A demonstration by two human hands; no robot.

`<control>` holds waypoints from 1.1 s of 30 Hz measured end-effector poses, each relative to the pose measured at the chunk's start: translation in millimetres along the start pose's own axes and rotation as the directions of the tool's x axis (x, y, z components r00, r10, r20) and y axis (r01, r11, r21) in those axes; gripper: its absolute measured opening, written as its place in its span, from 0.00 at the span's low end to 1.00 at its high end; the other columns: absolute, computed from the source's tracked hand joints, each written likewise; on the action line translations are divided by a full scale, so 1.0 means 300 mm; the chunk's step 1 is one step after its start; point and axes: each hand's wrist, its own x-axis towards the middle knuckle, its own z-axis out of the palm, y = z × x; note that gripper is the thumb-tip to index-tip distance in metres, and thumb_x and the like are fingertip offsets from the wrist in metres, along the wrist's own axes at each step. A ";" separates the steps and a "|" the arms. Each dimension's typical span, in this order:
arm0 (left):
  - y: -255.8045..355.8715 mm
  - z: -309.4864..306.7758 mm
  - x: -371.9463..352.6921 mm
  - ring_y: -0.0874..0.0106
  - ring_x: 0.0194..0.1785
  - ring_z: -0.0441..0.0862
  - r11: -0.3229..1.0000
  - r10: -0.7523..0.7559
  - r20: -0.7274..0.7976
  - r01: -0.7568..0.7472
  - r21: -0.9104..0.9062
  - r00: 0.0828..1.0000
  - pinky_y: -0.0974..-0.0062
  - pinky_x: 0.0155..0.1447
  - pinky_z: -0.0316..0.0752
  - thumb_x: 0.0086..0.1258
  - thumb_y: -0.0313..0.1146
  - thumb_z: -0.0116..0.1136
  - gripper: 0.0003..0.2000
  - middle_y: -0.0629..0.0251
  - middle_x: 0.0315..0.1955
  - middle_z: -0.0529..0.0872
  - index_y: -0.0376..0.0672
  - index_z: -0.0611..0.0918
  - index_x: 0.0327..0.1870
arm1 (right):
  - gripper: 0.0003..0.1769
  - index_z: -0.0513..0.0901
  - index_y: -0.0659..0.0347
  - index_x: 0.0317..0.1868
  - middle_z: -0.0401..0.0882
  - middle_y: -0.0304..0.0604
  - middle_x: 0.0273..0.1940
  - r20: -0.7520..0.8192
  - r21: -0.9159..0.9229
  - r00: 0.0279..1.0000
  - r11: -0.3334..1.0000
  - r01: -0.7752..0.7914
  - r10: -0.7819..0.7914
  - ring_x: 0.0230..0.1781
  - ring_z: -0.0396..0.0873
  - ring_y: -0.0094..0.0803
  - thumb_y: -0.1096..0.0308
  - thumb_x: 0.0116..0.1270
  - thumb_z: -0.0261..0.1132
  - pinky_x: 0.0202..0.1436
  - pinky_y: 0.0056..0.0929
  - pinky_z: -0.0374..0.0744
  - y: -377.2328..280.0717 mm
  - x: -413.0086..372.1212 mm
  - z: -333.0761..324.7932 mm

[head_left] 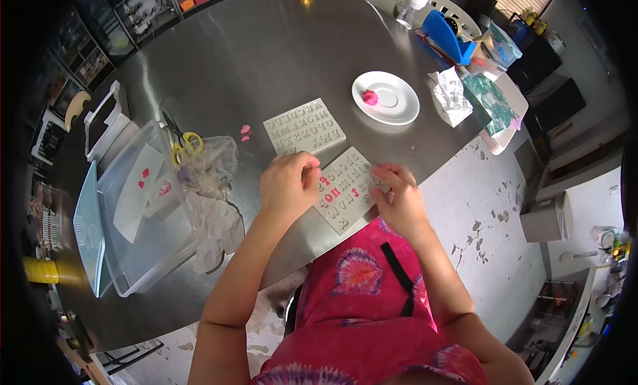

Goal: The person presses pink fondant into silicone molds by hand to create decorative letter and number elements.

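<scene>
A pale grey letter mould [340, 217] lies near the table's front edge, with several of its lowercase letter hollows filled with pink dough. My left hand [290, 184] is at its left side, fingers curled and thumb drawn in; anything pinched there is hidden. At the opposite edge, my right hand [401, 197] has thumb and forefinger bent around the mould's right side, gripping it. Just behind lies a second mould [304, 126] with capital letter hollows. A pink dough lump [370, 97] sits on a white saucer [399, 108] farther back.
Small pink dough bits [245, 129] lie left of the moulds. Scissors with yellow handles [188, 144], crumpled plastic wrap [214, 160] and a clear plastic box [156, 242] holding pink letters on paper are at left. Crumpled tissue [451, 98] and a blue tape dispenser [446, 36] stand right.
</scene>
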 end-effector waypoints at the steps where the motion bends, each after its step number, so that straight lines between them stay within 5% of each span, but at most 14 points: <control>1: -0.003 -0.005 0.003 0.65 0.28 0.82 0.998 0.055 -0.024 -0.055 0.008 0.998 0.70 0.35 0.77 0.58 0.24 0.62 0.05 0.62 0.30 0.86 0.41 0.81 0.34 | 0.19 0.81 0.61 0.53 0.79 0.50 0.49 0.002 0.026 0.999 0.999 -0.034 0.034 0.42 0.80 0.38 0.71 0.59 0.67 0.43 0.31 0.79 -0.002 -0.007 0.005; 5: 0.017 -0.035 -0.004 0.63 0.30 0.83 0.991 0.112 0.044 -0.115 0.067 0.993 0.70 0.36 0.77 0.58 0.19 0.58 0.06 0.59 0.30 0.85 0.38 0.81 0.36 | 0.21 0.80 0.65 0.53 0.79 0.53 0.47 -0.020 0.048 0.993 0.993 -0.112 0.113 0.42 0.80 0.40 0.70 0.59 0.68 0.45 0.32 0.80 -0.022 0.006 0.006; 9: 0.031 -0.072 0.007 0.65 0.36 0.84 0.999 -0.028 0.144 0.034 -0.040 0.989 0.69 0.39 0.78 0.59 0.19 0.58 0.07 0.59 0.32 0.85 0.38 0.81 0.38 | 0.21 0.79 0.69 0.52 0.80 0.51 0.42 0.048 0.126 0.985 0.977 -0.172 0.167 0.38 0.80 0.36 0.69 0.60 0.68 0.43 0.30 0.79 -0.016 0.066 -0.013; 11: 0.039 -0.096 0.004 0.66 0.37 0.84 0.992 -0.079 0.174 0.095 -0.088 0.982 0.69 0.40 0.78 0.59 0.19 0.58 0.08 0.58 0.32 0.86 0.37 0.81 0.40 | 0.19 0.79 0.68 0.50 0.82 0.52 0.38 0.280 0.294 0.896 0.858 -0.422 0.344 0.37 0.82 0.42 0.68 0.61 0.67 0.46 0.33 0.78 -0.027 0.094 -0.039; 13: 0.043 -0.121 -0.005 0.62 0.43 0.83 0.960 -0.210 0.332 0.258 -0.108 0.920 0.67 0.47 0.77 0.56 0.22 0.61 0.17 0.55 0.40 0.85 0.39 0.79 0.48 | 0.16 0.78 0.68 0.49 0.82 0.48 0.37 0.274 0.394 0.916 0.834 -0.386 0.294 0.36 0.81 0.36 0.68 0.63 0.65 0.43 0.31 0.78 0.004 0.093 -0.015; 15: 0.035 -0.121 -0.034 0.61 0.47 0.81 0.973 -0.153 0.338 0.200 -0.111 0.929 0.66 0.50 0.76 0.54 0.25 0.64 0.22 0.54 0.44 0.84 0.38 0.77 0.52 | 0.14 0.77 0.68 0.48 0.83 0.44 0.35 0.273 0.486 0.933 0.803 -0.346 0.237 0.34 0.80 0.31 0.69 0.66 0.64 0.41 0.28 0.77 0.026 0.086 -0.004; 21: 0.088 -0.121 -0.069 0.58 0.57 0.76 1.000 -0.016 0.290 0.016 0.000 0.957 0.65 0.58 0.73 0.47 0.28 0.73 0.33 0.53 0.50 0.81 0.35 0.72 0.58 | 0.11 0.75 0.65 0.48 0.81 0.34 0.36 0.296 0.812 0.937 0.468 -0.348 0.184 0.33 0.75 0.17 0.68 0.71 0.60 0.37 0.19 0.71 -0.025 0.072 -0.049; 23: 0.098 -0.119 -0.071 0.59 0.58 0.76 1.000 -0.004 0.263 -0.004 0.028 0.965 0.65 0.59 0.73 0.46 0.27 0.74 0.34 0.54 0.50 0.81 0.35 0.72 0.58 | 0.09 0.73 0.63 0.49 0.81 0.37 0.38 0.378 0.882 0.907 0.227 -0.414 0.187 0.37 0.78 0.18 0.69 0.72 0.59 0.43 0.17 0.75 -0.026 0.077 -0.064; 25: 0.073 -0.099 -0.073 0.65 0.59 0.76 0.752 -0.147 0.346 0.332 -0.569 0.926 0.67 0.60 0.74 0.48 0.21 0.72 0.34 0.56 0.50 0.81 0.36 0.71 0.59 | 0.10 0.74 0.63 0.49 0.81 0.37 0.39 0.391 0.882 0.899 0.199 -0.427 0.197 0.38 0.80 0.21 0.67 0.72 0.58 0.45 0.19 0.77 -0.031 0.081 -0.059; 26: 0.071 -0.096 -0.077 0.65 0.59 0.76 0.755 -0.142 0.340 0.324 -0.570 0.929 0.67 0.60 0.74 0.48 0.21 0.72 0.34 0.56 0.50 0.81 0.36 0.71 0.59 | 0.11 0.74 0.64 0.50 0.81 0.37 0.39 0.417 0.891 0.881 0.091 -0.445 0.222 0.39 0.79 0.21 0.67 0.73 0.58 0.45 0.21 0.77 -0.046 0.080 -0.051; 28: 0.068 -0.091 -0.091 0.70 0.59 0.77 0.279 -0.207 0.358 0.405 -0.871 0.911 0.69 0.61 0.75 0.51 0.15 0.67 0.32 0.60 0.52 0.80 0.37 0.69 0.60 | 0.12 0.74 0.65 0.50 0.81 0.38 0.39 0.442 0.892 0.865 -0.016 -0.452 0.237 0.39 0.79 0.22 0.66 0.73 0.57 0.44 0.22 0.77 -0.069 0.074 -0.026; 31: 0.033 -0.089 -0.109 0.70 0.57 0.78 0.287 -0.227 0.430 0.482 -0.828 0.874 0.68 0.62 0.74 0.53 0.12 0.63 0.31 0.61 0.53 0.78 0.37 0.67 0.61 | 0.12 0.74 0.67 0.50 0.81 0.41 0.42 0.480 0.877 0.834 -0.133 -0.462 0.271 0.41 0.81 0.25 0.67 0.73 0.56 0.48 0.25 0.79 -0.089 0.046 0.027; 33: 0.010 -0.094 -0.127 0.70 0.57 0.78 0.313 -0.242 0.424 0.484 -0.817 0.873 0.68 0.62 0.74 0.54 0.12 0.62 0.31 0.61 0.53 0.78 0.37 0.67 0.60 | 0.14 0.75 0.68 0.50 0.81 0.44 0.42 0.429 0.885 0.830 0.020 -0.466 0.357 0.44 0.81 0.31 0.68 0.70 0.60 0.49 0.28 0.79 -0.101 0.032 0.056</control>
